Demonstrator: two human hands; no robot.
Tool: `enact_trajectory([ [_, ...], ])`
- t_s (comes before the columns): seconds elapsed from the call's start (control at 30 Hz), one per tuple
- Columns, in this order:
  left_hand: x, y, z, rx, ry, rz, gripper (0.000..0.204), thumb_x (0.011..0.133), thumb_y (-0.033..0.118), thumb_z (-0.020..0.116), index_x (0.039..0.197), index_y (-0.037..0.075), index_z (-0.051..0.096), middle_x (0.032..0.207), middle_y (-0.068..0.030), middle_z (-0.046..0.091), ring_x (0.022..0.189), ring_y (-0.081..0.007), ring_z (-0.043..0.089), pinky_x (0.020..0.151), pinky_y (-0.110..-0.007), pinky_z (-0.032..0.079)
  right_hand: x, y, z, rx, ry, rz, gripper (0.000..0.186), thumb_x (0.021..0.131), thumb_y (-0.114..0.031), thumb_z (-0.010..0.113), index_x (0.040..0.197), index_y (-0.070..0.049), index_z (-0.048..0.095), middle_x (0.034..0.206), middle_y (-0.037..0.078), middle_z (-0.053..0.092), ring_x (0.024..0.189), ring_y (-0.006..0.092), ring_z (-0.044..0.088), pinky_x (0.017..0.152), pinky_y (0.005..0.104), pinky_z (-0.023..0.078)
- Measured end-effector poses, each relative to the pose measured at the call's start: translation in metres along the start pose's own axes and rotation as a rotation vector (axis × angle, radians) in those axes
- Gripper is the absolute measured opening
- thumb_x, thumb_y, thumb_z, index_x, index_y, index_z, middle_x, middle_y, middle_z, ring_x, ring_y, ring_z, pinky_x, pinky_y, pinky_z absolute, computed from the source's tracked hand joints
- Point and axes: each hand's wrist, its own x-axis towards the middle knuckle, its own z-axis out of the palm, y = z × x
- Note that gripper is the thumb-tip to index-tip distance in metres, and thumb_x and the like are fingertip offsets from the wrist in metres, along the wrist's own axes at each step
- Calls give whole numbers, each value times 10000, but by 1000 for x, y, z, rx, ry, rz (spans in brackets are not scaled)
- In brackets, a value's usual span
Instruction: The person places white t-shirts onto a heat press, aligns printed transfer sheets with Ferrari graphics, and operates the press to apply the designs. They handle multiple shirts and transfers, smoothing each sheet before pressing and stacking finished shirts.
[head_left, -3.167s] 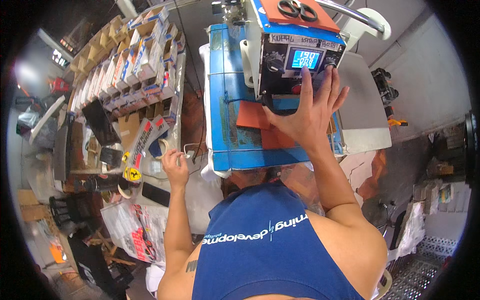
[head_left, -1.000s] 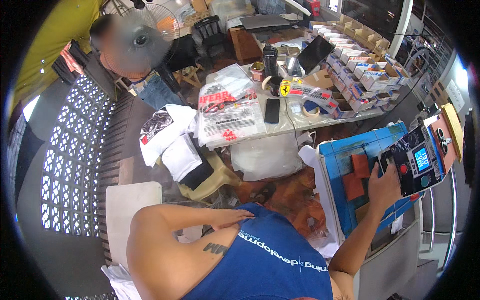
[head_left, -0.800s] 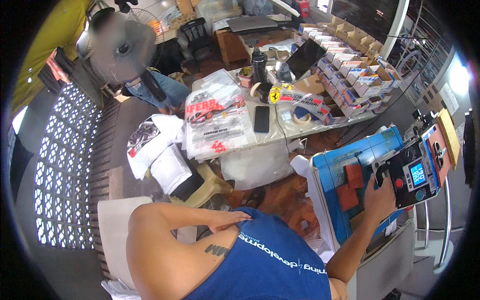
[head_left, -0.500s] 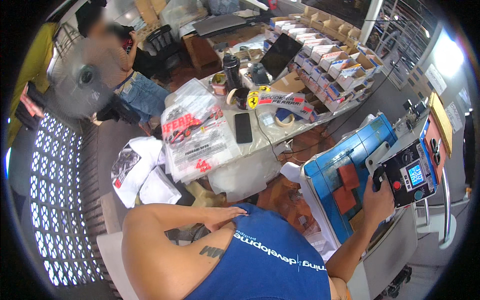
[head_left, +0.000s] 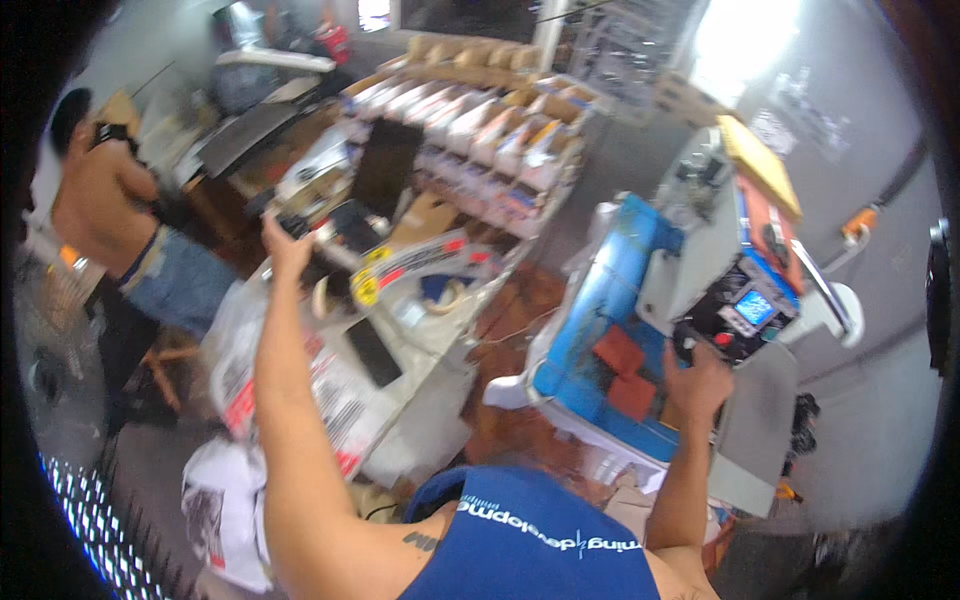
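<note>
My left arm stretches out over the cluttered table (head_left: 425,350). My left hand (head_left: 288,245) is closed around a black bottle (head_left: 290,220) at the table's far left, blurred by motion. On the right, my right hand (head_left: 702,385) grips the black handle (head_left: 684,345) at the front of a heat press. Its control box (head_left: 735,310) has a lit blue screen and a red knob. The press's blue lower bed (head_left: 575,365) lies left of that hand, with reddish-brown pads (head_left: 622,360) on it.
A dark phone (head_left: 374,352), a curved printed strip (head_left: 415,262) and a tape roll (head_left: 448,297) lie on the table. Behind are cardboard bins (head_left: 480,130). Printed plastic sheets (head_left: 320,400) and white cloth (head_left: 225,510) are at left. Another person (head_left: 110,220) stands far left.
My left hand has left my shirt at the waist and reached forward to the black bottle. My right hand stays on the press handle. The view has turned to the right.
</note>
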Motion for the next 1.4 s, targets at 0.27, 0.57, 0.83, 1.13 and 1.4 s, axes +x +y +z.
enact_trajectory([
  [0.27, 5, 50, -21, 124, -79, -12, 819, 681, 164, 914, 1385, 29, 519, 1359, -210, 592, 1287, -395, 543, 1095, -444, 422, 1, 5, 0, 40, -19, -27, 373, 761, -410, 812, 743, -79, 641, 714, 128, 697, 646, 342, 689, 636, 449, 544],
  [0.57, -35, 247, -165, 90, -85, 559, 696, 649, 33, 874, 1288, 62, 598, 1196, -139, 582, 1142, -344, 587, 1004, -415, 460, 2, 5, -4, 166, -10, 20, 328, 760, -382, 803, 872, -88, 710, 814, 116, 727, 745, 322, 706, 751, 442, 545],
  [0.83, -183, 441, -164, -831, -907, 860, 896, 518, 619, 954, 1109, 45, 602, 1064, -89, 575, 963, -223, 591, 837, -356, 499, -70, -8, -114, 1080, -180, -237, 931, 655, -351, 940, 1420, -46, 505, 1415, 197, 537, 1371, 446, 451, 1125, 482, 393],
  [1.13, -541, 641, -138, -1067, -1379, 1658, 918, 599, 505, 956, 1281, 0, 606, 1278, -245, 622, 1155, -426, 620, 976, -518, 506, -294, 201, -222, 1275, -291, 436, 955, 594, -212, 937, 1404, -36, 463, 1260, 199, 625, 1168, 335, 632, 1004, 417, 482],
  [1.4, -823, 756, -111, -1486, -1711, 1847, 579, 633, 281, 920, 1100, 29, 687, 1086, -165, 697, 896, -347, 695, 806, -418, 575, -453, 346, -291, 994, -29, 896, 934, 622, -252, 942, 1396, -7, 480, 1200, 198, 653, 1094, 339, 662, 975, 399, 523],
])
